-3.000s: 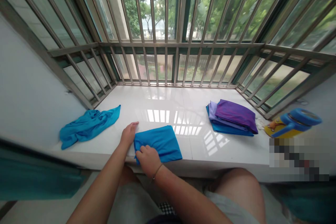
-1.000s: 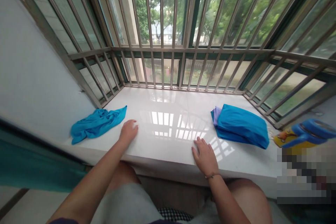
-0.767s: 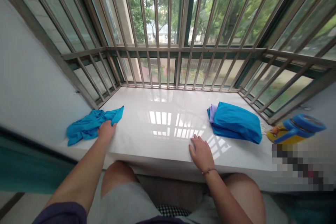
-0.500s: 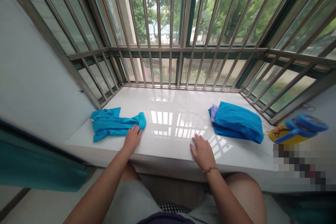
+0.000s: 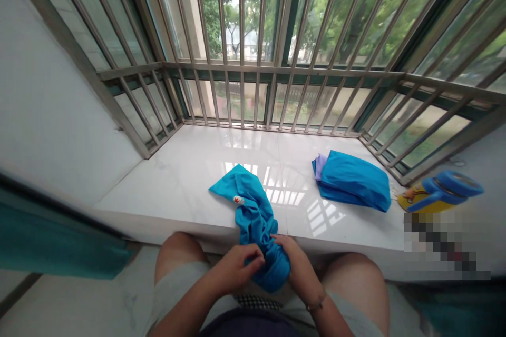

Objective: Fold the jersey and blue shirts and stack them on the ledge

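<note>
Your left hand [image 5: 236, 269] and right hand [image 5: 294, 259] close their fingers [image 5: 256, 258] on the light, soft blue T-shirt [image 5: 253, 216], bunched at the window sill's [image 5: 174, 189] front edge; take hold of its gathered fabric.

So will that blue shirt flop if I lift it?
Probably very floppy: the blue shirt droops and bunches between the left hand and right hand. It looks light, crumpling into thin soft folds. On the shiny sill, it might slide.

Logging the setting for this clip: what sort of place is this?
Probably a home, at a bay window: grey steel security bars guard the glass, a glossy white tiled sill runs beneath them, and a folded stack of blue clothes lies on it, near a teal curtain.
</note>
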`<state>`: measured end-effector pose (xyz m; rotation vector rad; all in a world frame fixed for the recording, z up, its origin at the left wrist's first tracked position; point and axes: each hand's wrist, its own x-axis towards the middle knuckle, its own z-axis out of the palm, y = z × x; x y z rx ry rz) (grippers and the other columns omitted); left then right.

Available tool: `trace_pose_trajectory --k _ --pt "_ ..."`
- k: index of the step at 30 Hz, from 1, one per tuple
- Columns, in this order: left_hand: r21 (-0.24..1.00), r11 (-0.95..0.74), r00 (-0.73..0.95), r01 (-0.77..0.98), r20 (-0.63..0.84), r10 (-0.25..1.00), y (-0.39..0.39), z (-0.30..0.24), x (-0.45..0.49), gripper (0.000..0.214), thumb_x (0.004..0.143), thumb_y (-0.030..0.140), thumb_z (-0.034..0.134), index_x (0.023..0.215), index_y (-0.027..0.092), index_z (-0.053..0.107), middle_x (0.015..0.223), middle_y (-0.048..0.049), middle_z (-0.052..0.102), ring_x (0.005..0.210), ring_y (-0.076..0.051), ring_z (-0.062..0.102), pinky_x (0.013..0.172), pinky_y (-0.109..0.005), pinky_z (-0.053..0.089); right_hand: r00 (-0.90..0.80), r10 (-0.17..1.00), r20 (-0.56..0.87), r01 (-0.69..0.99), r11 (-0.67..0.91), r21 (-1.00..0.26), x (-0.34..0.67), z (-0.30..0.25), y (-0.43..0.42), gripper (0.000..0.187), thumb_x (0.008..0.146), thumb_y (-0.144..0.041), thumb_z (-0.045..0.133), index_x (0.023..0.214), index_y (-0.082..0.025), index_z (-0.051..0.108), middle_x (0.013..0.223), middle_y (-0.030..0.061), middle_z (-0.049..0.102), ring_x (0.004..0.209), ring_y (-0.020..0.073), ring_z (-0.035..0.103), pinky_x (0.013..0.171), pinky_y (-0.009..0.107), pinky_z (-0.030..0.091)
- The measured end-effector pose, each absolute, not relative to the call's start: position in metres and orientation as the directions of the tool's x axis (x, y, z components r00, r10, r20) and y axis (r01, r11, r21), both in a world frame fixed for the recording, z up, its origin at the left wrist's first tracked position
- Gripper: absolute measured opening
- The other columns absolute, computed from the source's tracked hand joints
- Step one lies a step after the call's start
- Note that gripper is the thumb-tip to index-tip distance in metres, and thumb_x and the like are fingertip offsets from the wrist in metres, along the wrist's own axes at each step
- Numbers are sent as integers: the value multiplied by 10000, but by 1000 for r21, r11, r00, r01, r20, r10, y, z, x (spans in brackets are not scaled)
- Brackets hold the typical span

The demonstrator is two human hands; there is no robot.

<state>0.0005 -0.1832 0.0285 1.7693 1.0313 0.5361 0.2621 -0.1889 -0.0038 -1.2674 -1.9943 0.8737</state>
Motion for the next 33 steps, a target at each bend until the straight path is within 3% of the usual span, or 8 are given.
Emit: trace_pose_trajectory --k 5,11,14,17,20,23,28,33 --pt "855 -78 111 513 25 994 -138 13 -32 358 1047 544 491 1026 269 719 1042 -84 786 995 -283 736 925 -424 584 -354 930 101 431 258 -865 259 18 -226 380 968 -347 598 1312 -261 734 1392 144 749 1278 329 723 1117 508 577" --pt "748 -318 167 582 273 947 -92 -5 -42 356 1008 330 514 1306 238 685 1409 -144 705 1369 -301 646 1219 -497 497 -366 930 29 404 187 -896 257 57 -249 286 996 -355 619 1249 -335 752 1247 78 803 1120 297 772 988 418 616" --pt "694 -285 52 661 336 940 -55 -1 -51 399 1018 238 430 1336 213 670 1421 -153 691 1383 -294 633 1249 -485 464 -390 921 25 482 228 -846 268 68 -251 314 981 -338 613 1253 -327 768 1242 76 807 1129 293 767 1013 411 610" --pt "626 -170 -26 761 292 956 -9 11 -63 402 1018 265 466 1348 163 672 1420 -193 692 1382 -335 627 1220 -482 461 -425 905 5 602 287 -745 294 67 -248 423 928 -252 583 1290 -328 788 1267 73 810 1163 292 761 1057 416 599" --pt "501 -96 39 860 123 992 24 21 -72 456 937 389 686 1340 174 691 1408 -198 704 1341 -378 638 1118 -449 501 -380 925 12 719 303 -625 335 56 -242 584 877 -159 486 1362 -292 781 1357 80 786 1237 291 747 1106 433 591" --pt "413 -105 104 905 24 994 31 23 -73 385 869 377 779 1210 205 735 1297 -157 753 1249 -370 666 1030 -419 510 -256 965 62 825 252 -507 381 43 -234 607 844 -136 478 1357 -223 790 1322 106 799 1197 297 767 1084 423 609" --pt "481 -140 124 865 65 990 4 24 -72 121 919 320 708 991 223 701 1066 -71 768 1042 -276 708 902 -351 518 -172 985 22 917 169 -362 433 28 -228 548 761 -185 615 1267 -238 817 1199 119 824 1128 334 772 1037 445 612" --pt "714 -214 61 667 234 970 -47 49 -65 184 906 391 743 929 231 655 905 -9 707 862 -218 673 792 -319 506 -149 987 -62 898 109 -426 401 35 -229 635 748 -113 587 1353 -192 766 1352 159 763 1262 335 725 1148 480 562"
